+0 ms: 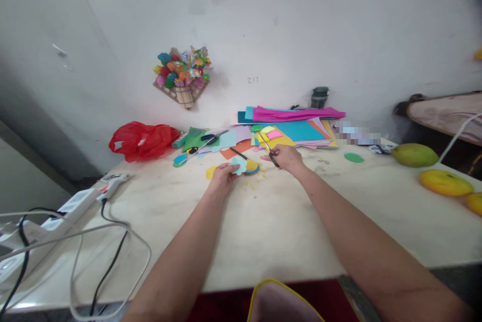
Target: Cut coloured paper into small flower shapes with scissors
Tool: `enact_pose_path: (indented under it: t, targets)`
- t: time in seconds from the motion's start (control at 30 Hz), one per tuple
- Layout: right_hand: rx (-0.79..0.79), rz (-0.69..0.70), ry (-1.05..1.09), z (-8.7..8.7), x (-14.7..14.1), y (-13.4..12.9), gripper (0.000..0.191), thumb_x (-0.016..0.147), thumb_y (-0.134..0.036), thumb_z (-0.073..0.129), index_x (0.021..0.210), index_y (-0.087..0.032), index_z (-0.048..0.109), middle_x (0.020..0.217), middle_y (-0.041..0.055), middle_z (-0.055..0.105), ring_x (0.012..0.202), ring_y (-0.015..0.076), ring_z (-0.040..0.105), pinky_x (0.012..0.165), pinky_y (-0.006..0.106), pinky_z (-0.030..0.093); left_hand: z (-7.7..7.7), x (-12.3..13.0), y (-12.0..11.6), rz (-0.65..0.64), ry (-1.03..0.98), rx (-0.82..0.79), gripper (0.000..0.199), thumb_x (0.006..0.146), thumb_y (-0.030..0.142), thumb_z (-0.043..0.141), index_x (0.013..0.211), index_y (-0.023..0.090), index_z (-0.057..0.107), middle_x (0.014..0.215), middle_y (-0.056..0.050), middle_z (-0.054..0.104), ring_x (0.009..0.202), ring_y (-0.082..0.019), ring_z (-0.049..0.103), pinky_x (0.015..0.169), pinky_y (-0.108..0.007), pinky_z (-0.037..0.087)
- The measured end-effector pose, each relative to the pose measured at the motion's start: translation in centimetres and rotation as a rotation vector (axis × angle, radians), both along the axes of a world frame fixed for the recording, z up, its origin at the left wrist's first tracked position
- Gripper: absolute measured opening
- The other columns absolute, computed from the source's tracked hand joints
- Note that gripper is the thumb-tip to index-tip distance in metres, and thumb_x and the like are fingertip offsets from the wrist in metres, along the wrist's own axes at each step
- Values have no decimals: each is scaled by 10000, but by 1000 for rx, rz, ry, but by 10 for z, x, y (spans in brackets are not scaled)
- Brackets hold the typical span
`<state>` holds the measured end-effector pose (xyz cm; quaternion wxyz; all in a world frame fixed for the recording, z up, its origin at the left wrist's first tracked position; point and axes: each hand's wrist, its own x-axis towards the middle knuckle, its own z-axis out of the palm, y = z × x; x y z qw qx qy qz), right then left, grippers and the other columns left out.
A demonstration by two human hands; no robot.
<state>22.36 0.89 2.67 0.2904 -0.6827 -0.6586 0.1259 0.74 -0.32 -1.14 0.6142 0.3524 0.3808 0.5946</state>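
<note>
A light blue paper flower [238,166] is pinched in my left hand [223,177], above the pale table. My right hand [286,158] is closed round the dark handles of a pair of scissors [273,156], whose blades point up and left. Between the hands lie yellow and blue paper rounds [252,167], with small yellow scraps around them. A yellow paper piece [211,172] rests just left of my left hand. Beyond the hands are green, yellow and pink cut papers [274,134].
Stacked colored sheets [301,131] lie by the wall, with more scissors [214,137] and a red plastic bag [143,141] to the left. Power strips [71,206] and cables occupy the left side. Mangoes [446,182] and a green oval [354,157] are at right.
</note>
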Motion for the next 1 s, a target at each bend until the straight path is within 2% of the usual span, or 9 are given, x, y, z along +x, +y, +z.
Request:
enact_pose_path:
  t: [0.2, 0.4, 0.53, 0.63, 0.73, 0.9, 1.0]
  targets:
    - [23, -66, -138, 2, 2, -1, 406, 662, -581, 600, 906, -265, 674, 917, 32, 699, 880, 221, 623, 615, 264, 394, -2, 0, 2, -5, 26, -3, 122, 544, 106, 730, 626, 89, 642, 604, -47, 656, 534, -127, 608, 546, -233, 515]
    - [-20, -27, -292, -2, 6, 1, 416, 638, -559, 625, 909, -249, 686, 908, 60, 703, 878, 246, 626, 632, 281, 398, -4, 0, 3, -14, 53, -8, 128, 556, 110, 739, 641, 92, 646, 629, -50, 665, 551, -128, 617, 538, -229, 522]
    - [42, -41, -257, -3, 4, 1, 433, 673, -531, 608, 997, -248, 660, 937, 65, 699, 908, 249, 624, 663, 294, 409, -2, 1, 2, -32, 66, -10, 135, 554, 116, 750, 625, 96, 638, 614, -43, 658, 548, -123, 615, 528, -222, 517]
    - [60, -23, -201, -5, 4, 3, 377, 674, -490, 633, 953, -239, 662, 926, 64, 695, 911, 248, 621, 670, 294, 416, -2, 1, 1, -49, 85, -1, 164, 537, 145, 773, 614, 99, 635, 602, -37, 651, 544, -120, 610, 525, -220, 510]
    - [52, 49, -3, -10, 3, 8, 354, 637, -452, 692, 898, -217, 649, 852, 48, 692, 837, 226, 630, 644, 284, 432, -3, 1, 1, -96, 126, 23, 211, 517, 199, 799, 609, 94, 641, 604, -45, 654, 547, -122, 608, 526, -220, 502]
    - [-33, 303, 678, -10, -9, 4, 447, 558, -380, 773, 901, -172, 574, 644, -9, 637, 544, 138, 591, 531, 255, 452, -3, 1, 0, -151, 206, 40, 272, 486, 263, 818, 615, 90, 653, 616, -61, 663, 542, -136, 608, 528, -241, 489]
    - [-81, 337, 793, -2, -18, -7, 426, 539, -331, 792, 858, -162, 566, 538, -27, 588, 453, 107, 530, 461, 230, 418, -2, 3, -2, -158, 256, 39, 285, 477, 275, 818, 616, 83, 660, 607, -67, 662, 526, -134, 598, 534, -247, 481]
